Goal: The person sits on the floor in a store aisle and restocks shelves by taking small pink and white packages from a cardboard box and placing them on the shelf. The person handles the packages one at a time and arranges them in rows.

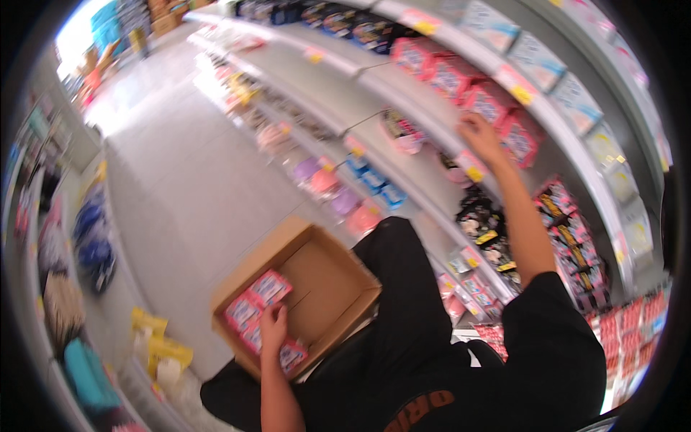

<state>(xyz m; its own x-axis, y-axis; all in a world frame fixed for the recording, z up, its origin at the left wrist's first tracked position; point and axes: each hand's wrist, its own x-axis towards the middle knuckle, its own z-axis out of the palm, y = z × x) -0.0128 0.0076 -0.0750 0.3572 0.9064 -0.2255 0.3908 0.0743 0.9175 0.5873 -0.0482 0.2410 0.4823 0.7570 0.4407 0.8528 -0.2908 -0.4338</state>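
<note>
An uncovered cardboard box (329, 318) rests by my lap, with several pink packages (249, 313) along its left side and bare cardboard on its right. My left hand (273, 329) is inside the box, its fingers on the pink packages; whether it grips one is unclear. My right hand (478, 135) is raised to a shelf at the right, fingers slightly bent, with nothing seen in it. Just beyond that hand stands a row of similar pink packages (482, 103) on the shelf.
Shelves with price tags (378, 81) curve along the right, holding dark packages (372, 31), pale boxes (537, 59) and blue packs (375, 181). Purple and coral items (324, 181) hang low beside the aisle floor (178, 178). Another shelf with yellow packages (168, 353) and a teal item (90, 375) lines the left.
</note>
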